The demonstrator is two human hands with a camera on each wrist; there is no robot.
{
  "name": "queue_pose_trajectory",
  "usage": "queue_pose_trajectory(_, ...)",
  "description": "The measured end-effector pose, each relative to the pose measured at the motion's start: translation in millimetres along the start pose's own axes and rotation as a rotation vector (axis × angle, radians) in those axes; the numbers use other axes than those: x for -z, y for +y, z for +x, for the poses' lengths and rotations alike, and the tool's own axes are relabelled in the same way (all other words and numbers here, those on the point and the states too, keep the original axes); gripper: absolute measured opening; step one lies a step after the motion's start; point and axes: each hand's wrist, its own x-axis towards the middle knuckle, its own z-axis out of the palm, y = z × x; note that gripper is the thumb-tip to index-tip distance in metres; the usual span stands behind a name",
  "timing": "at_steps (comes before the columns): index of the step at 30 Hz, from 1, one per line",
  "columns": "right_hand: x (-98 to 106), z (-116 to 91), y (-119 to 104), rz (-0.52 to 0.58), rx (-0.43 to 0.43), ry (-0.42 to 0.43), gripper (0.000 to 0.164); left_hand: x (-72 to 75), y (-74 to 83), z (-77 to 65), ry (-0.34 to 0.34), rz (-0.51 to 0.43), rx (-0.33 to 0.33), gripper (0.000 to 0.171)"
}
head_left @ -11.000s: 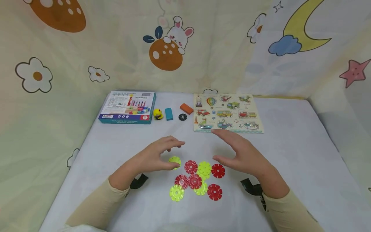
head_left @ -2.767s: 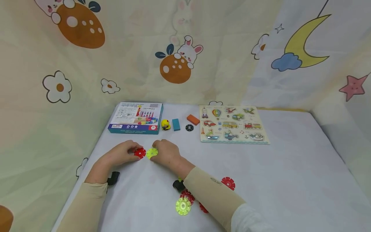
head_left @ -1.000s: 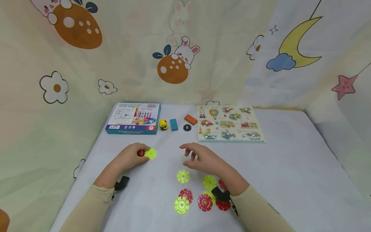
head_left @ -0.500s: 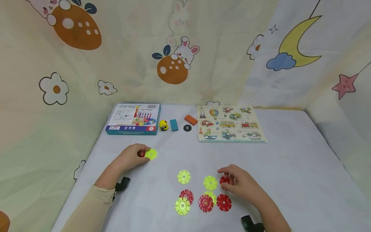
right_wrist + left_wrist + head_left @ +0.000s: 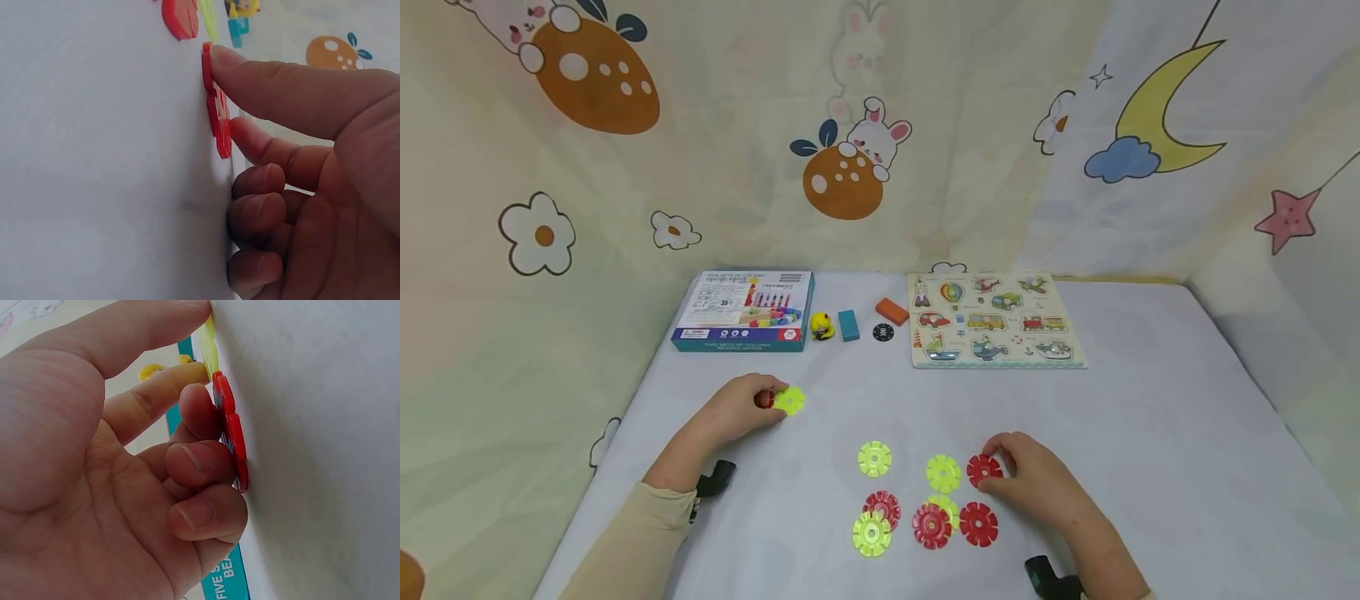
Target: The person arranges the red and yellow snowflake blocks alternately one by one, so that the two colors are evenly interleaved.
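Note:
My left hand (image 5: 739, 408) rests on the white table at the left, thumb and index finger pinching the edges of a yellow-green interlocking disc (image 5: 790, 401). Under its curled other fingers lies a red disc (image 5: 232, 428), overlapping the yellow-green one in the head view and mostly hidden there by the hand. At the right, my right hand (image 5: 1037, 475) grips a notched red disc (image 5: 983, 471) by its rim between thumb and index finger. That disc lies close against the cloth in the right wrist view. Beside it are another red disc (image 5: 979, 524) and a yellow-green disc (image 5: 943, 473).
Several more discs lie mid-table, among them a yellow-green disc (image 5: 875, 459) and a red disc (image 5: 932, 526). Along the back stand a teal box (image 5: 745, 311), yellow duck (image 5: 822, 326), blue block (image 5: 848, 326), orange block (image 5: 892, 312), black chip (image 5: 883, 332) and picture puzzle board (image 5: 1000, 321).
After leaving the yellow-green disc at the left hand, my right hand moved right and toward the front, and its thumb and index finger closed on the red disc. My left hand stayed put.

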Motion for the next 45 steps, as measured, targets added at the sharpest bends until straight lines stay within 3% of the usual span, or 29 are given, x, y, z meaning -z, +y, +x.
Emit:
queue_pose_trajectory(7,-1.6,-0.4,-5.4,0.006,-0.027,-0.023,0.056,-1.2,-1.7,-1.0,0.002,0.001,-0.002,0.05)
queue_pose_trajectory(15,2.9,-8.2,-7.7,0.085,-0.012,-0.052,0.045,-2.2,-1.5,0.2,0.002,0.006,-0.006,0.05)
queue_pose_trajectory(18,10.9,-10.7,-7.9,0.171,0.023,-0.103,0.04,-1.9,-0.5,0.2,0.0,0.001,0.003,0.05)
queue_pose_trajectory(26,45.3,-8.0,-19.6,0.348,0.108,-0.177,0.055,0.3,2.1,0.8,-0.007,-0.01,0.033,0.052)
queue_pose_trajectory(35,82.6,1.4,-47.8,0.395,0.32,-0.175,0.06,0.9,3.6,-0.4,-0.009,-0.017,0.029,0.051)
queue_pose_trajectory(45,83.2,19.6,-95.2,0.413,0.446,-0.096,0.058,0.8,5.5,-2.3,-0.003,-0.008,0.032,0.05)
